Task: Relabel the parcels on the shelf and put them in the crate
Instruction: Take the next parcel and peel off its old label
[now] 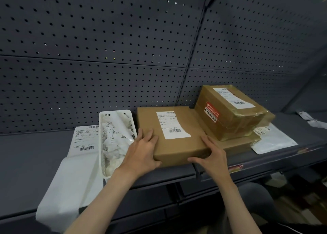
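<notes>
On the dark shelf (pixel 31 156), a flat brown parcel (pixel 177 145) lay at the front edge, its white label (pixel 172 125) facing up. Left hand (pixel 141 154) and right hand (pixel 212 156) took its near corners, each grip curled round the cardboard, thumb against the front face. Judged step: taking up one parcel for relabelling. Fresh labels (pixel 85 138) lay left of a white bin (pixel 131 118); a taped parcel (pixel 233 117) waited beside. No crate showed.
</notes>
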Action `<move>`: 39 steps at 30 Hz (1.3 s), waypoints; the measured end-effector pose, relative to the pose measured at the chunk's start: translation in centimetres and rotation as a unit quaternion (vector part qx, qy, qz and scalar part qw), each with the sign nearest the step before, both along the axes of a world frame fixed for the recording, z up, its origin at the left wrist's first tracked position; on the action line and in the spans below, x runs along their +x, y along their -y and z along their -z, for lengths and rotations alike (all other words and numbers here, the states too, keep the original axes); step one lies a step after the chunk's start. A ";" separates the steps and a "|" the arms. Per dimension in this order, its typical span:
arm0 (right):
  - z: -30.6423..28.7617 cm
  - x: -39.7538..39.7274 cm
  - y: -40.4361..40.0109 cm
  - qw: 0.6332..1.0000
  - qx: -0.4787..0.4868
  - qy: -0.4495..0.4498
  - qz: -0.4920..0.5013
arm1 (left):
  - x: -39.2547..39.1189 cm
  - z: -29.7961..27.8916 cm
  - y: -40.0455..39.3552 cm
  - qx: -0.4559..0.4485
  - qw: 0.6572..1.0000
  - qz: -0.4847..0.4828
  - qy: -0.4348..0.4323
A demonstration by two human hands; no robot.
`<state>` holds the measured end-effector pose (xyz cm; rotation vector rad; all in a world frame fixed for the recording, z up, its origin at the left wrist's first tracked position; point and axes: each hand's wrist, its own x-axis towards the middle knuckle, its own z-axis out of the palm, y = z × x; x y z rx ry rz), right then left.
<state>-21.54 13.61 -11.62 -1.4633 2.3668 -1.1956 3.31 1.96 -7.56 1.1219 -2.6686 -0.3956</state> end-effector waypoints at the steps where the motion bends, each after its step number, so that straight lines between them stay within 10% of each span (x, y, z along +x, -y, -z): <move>1: -0.7 0.1 -0.3 1.000 -0.005 -0.008 0.002 | 0.2 -0.2 -0.1 0.002 1.000 0.003 -0.015; 16: -9.0 9.0 -1.6 0.987 -0.160 -0.019 -0.019 | 9.7 -5.8 1.0 -0.008 0.955 0.019 -0.297; 39: -1.4 41.9 9.7 0.977 -0.158 0.064 -0.127 | 44.0 -0.3 5.6 0.060 0.912 -0.164 -0.371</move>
